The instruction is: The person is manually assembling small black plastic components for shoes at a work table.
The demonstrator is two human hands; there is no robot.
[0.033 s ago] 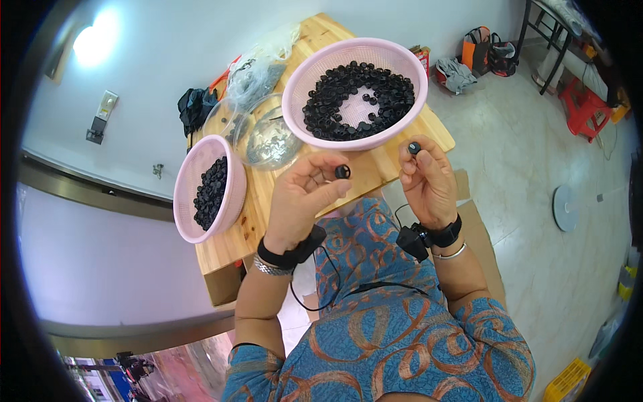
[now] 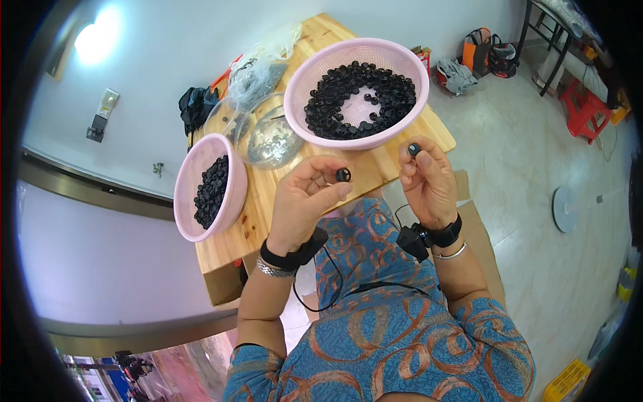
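Between the thumb and fingers of my left hand (image 2: pixel 307 194) is a small round black cap (image 2: pixel 343 175), its hollow side partly showing. My right hand (image 2: pixel 429 184) pinches another small dark piece (image 2: pixel 414 149), round with a pale spot on its face. The two hands are held apart, in front of the near edge of the wooden table. Just beyond them stands a large pink basket (image 2: pixel 289 107), with many black caps (image 2: pixel 335 90) spread in a ring inside it. A smaller pink basket (image 2: pixel 181 194) at the left holds a heap of black pieces (image 2: pixel 211 191).
Between the baskets lies a clear round container (image 2: pixel 273 142) with small shiny pieces in it, and a second clear tub (image 2: pixel 224 120) beside it. Plastic bags (image 2: pixel 258 77) rest behind on the wooden table (image 2: pixel 321 30). A red stool (image 2: pixel 584 110) and bags (image 2: pixel 477 53) stand on the floor.
My left hand has shifted very slightly, and the cap in it shows a little more of its hollow side. My right hand looks the same.
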